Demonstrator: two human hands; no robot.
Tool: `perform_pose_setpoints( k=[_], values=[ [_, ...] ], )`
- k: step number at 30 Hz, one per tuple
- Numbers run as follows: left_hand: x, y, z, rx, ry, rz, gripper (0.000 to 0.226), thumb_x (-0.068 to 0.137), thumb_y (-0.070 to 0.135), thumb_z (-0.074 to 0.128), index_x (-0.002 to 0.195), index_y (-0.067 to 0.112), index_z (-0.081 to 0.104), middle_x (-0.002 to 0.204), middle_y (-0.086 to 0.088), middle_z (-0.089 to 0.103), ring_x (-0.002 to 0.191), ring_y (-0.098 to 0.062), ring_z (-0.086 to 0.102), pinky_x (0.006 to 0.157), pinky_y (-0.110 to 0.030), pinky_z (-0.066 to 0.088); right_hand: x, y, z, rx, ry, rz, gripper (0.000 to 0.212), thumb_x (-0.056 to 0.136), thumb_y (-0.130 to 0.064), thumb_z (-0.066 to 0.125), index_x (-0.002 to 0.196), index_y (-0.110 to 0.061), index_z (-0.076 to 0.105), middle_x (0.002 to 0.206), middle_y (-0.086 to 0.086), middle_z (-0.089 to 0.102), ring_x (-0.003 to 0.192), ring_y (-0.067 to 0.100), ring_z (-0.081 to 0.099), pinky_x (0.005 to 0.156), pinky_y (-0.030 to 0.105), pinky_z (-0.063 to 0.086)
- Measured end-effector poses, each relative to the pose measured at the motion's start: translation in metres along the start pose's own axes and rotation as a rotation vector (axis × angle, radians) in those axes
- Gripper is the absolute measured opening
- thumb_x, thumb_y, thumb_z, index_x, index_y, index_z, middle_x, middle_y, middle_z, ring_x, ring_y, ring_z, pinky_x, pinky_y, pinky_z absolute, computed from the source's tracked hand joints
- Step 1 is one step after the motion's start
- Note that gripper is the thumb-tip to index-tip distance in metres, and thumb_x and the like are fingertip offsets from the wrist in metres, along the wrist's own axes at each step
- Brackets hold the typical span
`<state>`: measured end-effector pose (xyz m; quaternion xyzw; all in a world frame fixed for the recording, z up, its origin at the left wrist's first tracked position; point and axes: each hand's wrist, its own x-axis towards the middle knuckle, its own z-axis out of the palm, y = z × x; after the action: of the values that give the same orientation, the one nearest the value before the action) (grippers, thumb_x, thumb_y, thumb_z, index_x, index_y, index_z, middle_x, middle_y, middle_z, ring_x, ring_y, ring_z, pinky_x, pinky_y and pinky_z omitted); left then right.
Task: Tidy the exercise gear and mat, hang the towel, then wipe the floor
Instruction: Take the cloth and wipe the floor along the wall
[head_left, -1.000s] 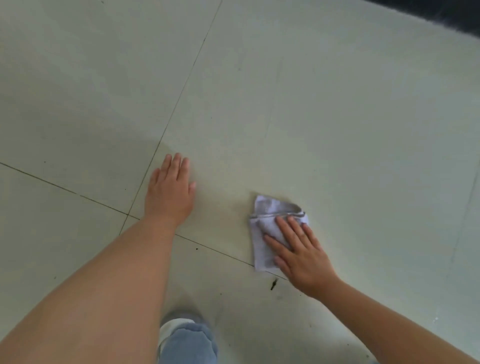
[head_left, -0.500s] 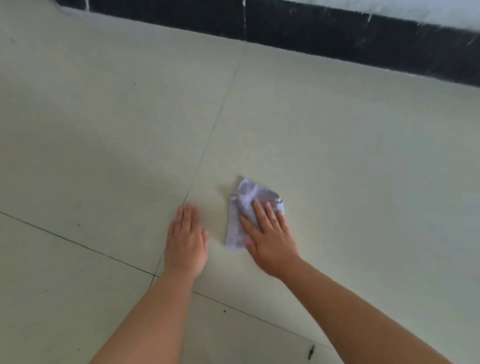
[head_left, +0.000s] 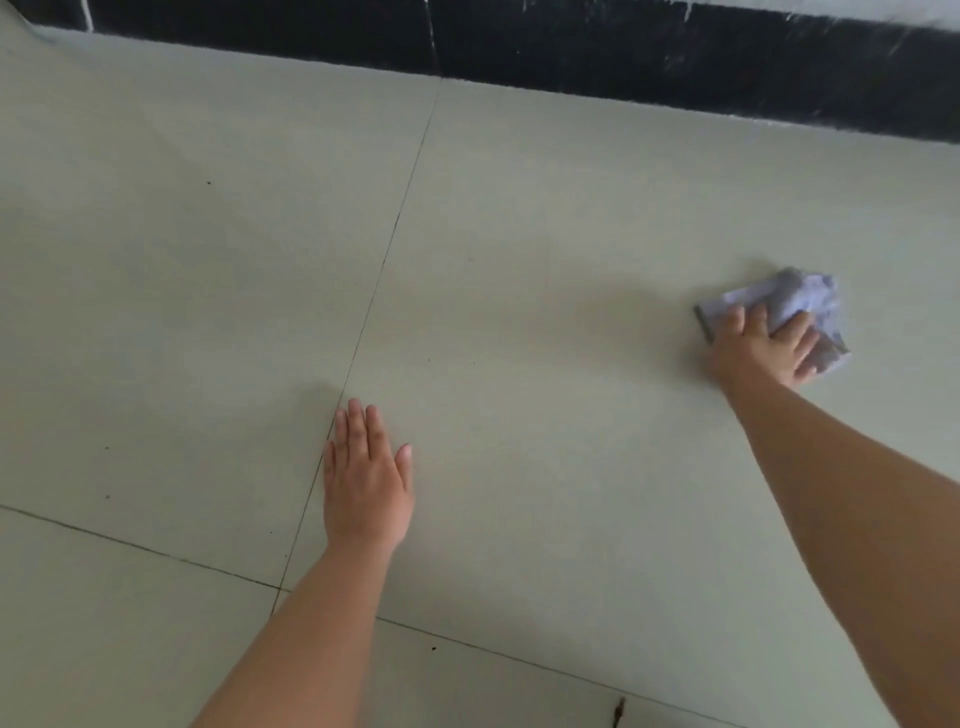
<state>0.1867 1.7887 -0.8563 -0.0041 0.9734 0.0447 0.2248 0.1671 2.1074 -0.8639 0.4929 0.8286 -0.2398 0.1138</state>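
A pale lilac cloth (head_left: 795, 299), crumpled, lies on the pale tiled floor (head_left: 545, 270) at the right. My right hand (head_left: 761, 348) presses down on it with the fingers spread over the fabric, the arm stretched far out. My left hand (head_left: 366, 480) rests flat on the floor beside a tile joint, fingers together, holding nothing. No exercise gear, mat or towel is in view.
A black skirting band (head_left: 571, 47) runs along the wall at the top of the view. Dark grout lines (head_left: 384, 260) cross the floor. A small dark speck of debris (head_left: 618, 711) lies near the bottom edge.
My right hand has swept the cloth from beside my left hand far out to the right. My left hand has stayed planted on the floor.
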Motion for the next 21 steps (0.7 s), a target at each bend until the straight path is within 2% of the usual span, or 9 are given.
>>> perform_pose_setpoints(
  k=[4,7,9,10,12,13,15,18,21],
  values=[
    [-0.009,-0.011,0.008,-0.046,0.057,-0.054,0.059,0.085,0.024,0.039,0.127,-0.015,0.049,0.135,-0.032,0.048,0.126,-0.046,0.047,0.100,-0.053,0.041,-0.056,-0.061,0.061,-0.190,0.044,-0.687,0.061,0.097,-0.049,0.009,0.141,-0.019,0.040,0.153,0.024,0.020,0.142,0.039,0.022,0.115,0.053,0.014],
    [-0.013,-0.024,0.010,-0.017,-0.045,-0.075,0.055,0.079,0.022,0.037,0.105,-0.019,0.064,0.109,-0.034,0.065,0.098,-0.048,0.065,0.073,-0.055,0.054,-0.123,-0.085,0.097,-0.339,-0.376,-0.958,0.050,0.099,-0.042,0.014,0.147,-0.030,0.020,0.159,0.004,-0.005,0.148,0.022,-0.005,0.119,0.037,-0.006],
    [-0.012,-0.036,0.011,0.011,-0.049,-0.057,0.055,0.078,0.020,0.035,0.101,-0.020,0.064,0.105,-0.034,0.067,0.094,-0.048,0.067,0.070,-0.054,0.054,-0.158,-0.077,0.107,-0.396,-0.488,-1.146,0.054,0.095,-0.044,0.010,0.147,-0.031,0.019,0.159,0.001,-0.004,0.148,0.019,-0.005,0.118,0.034,-0.011],
    [-0.012,-0.040,0.011,0.038,-0.029,-0.053,0.055,0.078,0.020,0.035,0.101,-0.021,0.063,0.106,-0.035,0.066,0.095,-0.048,0.066,0.071,-0.055,0.054,-0.160,-0.067,0.110,-0.435,-0.498,-1.272,0.055,0.094,-0.043,0.010,0.145,-0.031,0.026,0.159,0.002,0.006,0.148,0.019,0.005,0.118,0.034,-0.009],
    [-0.010,-0.041,0.003,0.065,0.036,-0.050,0.056,0.082,0.021,0.034,0.110,-0.020,0.059,0.117,-0.036,0.060,0.107,-0.049,0.061,0.082,-0.056,0.051,-0.144,-0.045,0.106,-0.495,-0.357,-1.409,0.054,0.090,-0.043,0.019,0.127,-0.031,0.056,0.143,0.006,0.047,0.132,0.023,0.047,0.116,0.032,0.009],
    [-0.007,-0.038,-0.003,0.017,0.033,-0.074,0.056,0.088,0.023,0.033,0.123,-0.018,0.052,0.131,-0.035,0.050,0.122,-0.048,0.050,0.096,-0.055,0.044,-0.125,-0.037,0.100,-0.497,-0.277,-1.377,0.054,0.092,-0.044,0.019,0.117,-0.029,0.065,0.132,0.006,0.059,0.119,0.025,0.059,0.111,0.031,0.015],
    [0.005,-0.032,-0.010,-0.007,0.059,-0.083,0.055,0.100,0.025,0.029,0.145,-0.006,0.023,0.155,-0.022,0.018,0.146,-0.034,0.016,0.118,-0.042,0.017,-0.080,-0.024,0.077,-0.465,-0.208,-1.193,0.068,0.092,-0.051,0.008,0.123,-0.023,0.061,0.138,0.011,0.052,0.126,0.030,0.052,0.110,0.031,0.012],
    [0.027,-0.012,-0.011,-0.019,0.097,-0.019,0.059,0.101,0.029,0.030,0.150,0.003,0.009,0.159,-0.011,0.002,0.149,-0.024,0.000,0.120,-0.034,0.005,-0.012,-0.003,0.026,-0.314,-0.091,-0.687,0.066,0.088,-0.053,0.017,0.143,-0.020,0.034,0.157,0.013,0.014,0.146,0.029,0.012,0.117,0.036,0.005],
    [0.040,0.003,-0.008,0.023,0.031,-0.004,0.062,0.101,0.033,0.028,0.150,0.004,0.003,0.160,-0.010,-0.003,0.149,-0.022,-0.002,0.120,-0.033,0.005,0.020,0.002,-0.011,-0.084,0.029,-0.255,0.051,0.099,-0.038,0.027,0.146,-0.019,0.029,0.158,0.014,0.006,0.146,0.029,0.004,0.119,0.042,0.002]
  ],
)
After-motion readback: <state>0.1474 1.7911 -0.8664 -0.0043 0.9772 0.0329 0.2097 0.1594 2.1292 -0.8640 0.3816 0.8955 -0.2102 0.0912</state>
